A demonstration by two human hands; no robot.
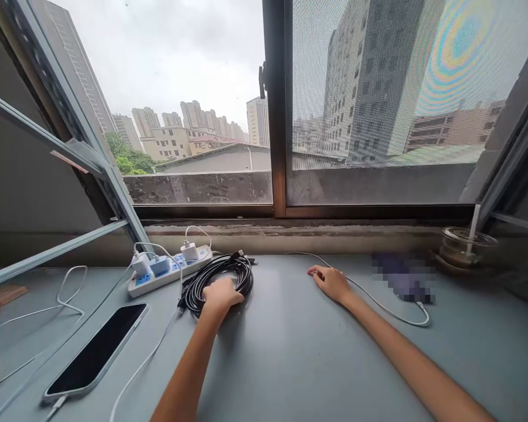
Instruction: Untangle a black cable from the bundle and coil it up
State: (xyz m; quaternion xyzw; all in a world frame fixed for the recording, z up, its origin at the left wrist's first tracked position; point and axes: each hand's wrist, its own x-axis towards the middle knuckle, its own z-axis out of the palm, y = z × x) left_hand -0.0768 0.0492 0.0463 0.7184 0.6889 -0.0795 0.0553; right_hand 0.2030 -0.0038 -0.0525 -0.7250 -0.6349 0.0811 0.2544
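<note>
The left hand (222,293) lies palm down on the near side of a coil of black cable (229,271), its fingers curled over the loops; whether they actually grip the coil cannot be told. The coil lies flat on the grey table (299,357), just beside a white power strip (146,282) that carries 2 white chargers. The right hand (332,282) rests spread and flat on the table, well apart from the coil, fingers over a thin white cable (391,313) and holding nothing. A dark phone (99,349) lies screen up at the near left. A clear cup (464,246) with a straw stands by the window.
</note>
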